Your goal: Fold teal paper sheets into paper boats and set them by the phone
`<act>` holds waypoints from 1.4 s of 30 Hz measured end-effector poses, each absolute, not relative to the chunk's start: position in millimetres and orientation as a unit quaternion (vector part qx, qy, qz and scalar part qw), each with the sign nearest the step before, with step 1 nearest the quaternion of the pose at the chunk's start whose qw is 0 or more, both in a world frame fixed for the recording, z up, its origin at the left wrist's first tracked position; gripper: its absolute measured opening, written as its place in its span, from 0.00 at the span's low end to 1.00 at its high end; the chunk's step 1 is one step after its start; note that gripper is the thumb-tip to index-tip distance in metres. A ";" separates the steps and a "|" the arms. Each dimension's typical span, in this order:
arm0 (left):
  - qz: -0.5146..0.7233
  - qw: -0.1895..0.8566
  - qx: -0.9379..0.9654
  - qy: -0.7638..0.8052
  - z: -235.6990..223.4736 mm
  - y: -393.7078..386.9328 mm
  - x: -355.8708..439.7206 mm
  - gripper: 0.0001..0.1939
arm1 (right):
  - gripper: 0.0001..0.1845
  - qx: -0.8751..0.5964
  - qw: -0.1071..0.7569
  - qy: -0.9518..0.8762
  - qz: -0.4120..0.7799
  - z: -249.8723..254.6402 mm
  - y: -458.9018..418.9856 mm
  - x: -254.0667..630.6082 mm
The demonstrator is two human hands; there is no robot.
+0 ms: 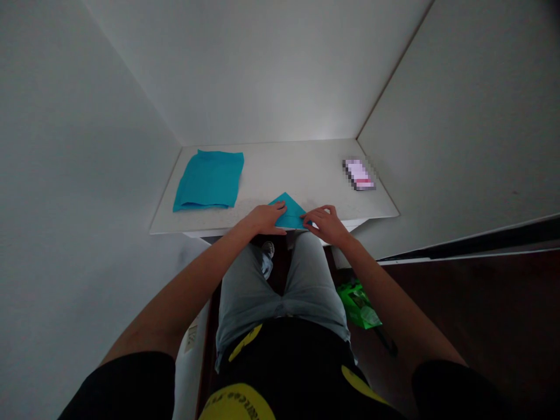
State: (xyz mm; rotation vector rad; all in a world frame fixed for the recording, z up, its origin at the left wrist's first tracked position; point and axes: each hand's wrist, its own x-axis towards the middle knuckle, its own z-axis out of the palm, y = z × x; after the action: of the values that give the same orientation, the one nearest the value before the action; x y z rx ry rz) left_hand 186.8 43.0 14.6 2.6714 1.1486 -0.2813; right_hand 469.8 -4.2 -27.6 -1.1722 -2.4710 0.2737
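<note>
Phone [359, 175]: pixelated and unreadable, near the right edge of the table [297, 163].
Folded blue sheet [290, 214]: left corner (by the near edge) covered by the left hand [265, 219].
Shirt [297, 361]: cut off below.

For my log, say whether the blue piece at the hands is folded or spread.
Folded: the blue piece at the left hand and right hand looks triangular, with a crease across it.

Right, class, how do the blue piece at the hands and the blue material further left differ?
The blue piece comes to a point at its far side; the blue material is roughly four-sided. The blue piece looks smaller than the blue material. The left hand and right hand touch the blue piece, while neither touches the blue material. Both share a similar blue colour.
</note>
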 end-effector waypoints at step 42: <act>0.134 0.075 0.879 0.453 -42.9 3.1 108.1 0.24 | 0.18 -0.519 0.208 -0.825 0.080 -53.1 -13.9 440.7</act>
State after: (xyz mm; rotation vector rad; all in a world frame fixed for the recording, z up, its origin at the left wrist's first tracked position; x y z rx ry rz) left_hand 108.1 3.1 -42.9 2.6358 1.3576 0.4007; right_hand 440.7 -13.9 -53.1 -1.4457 -2.2968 0.2234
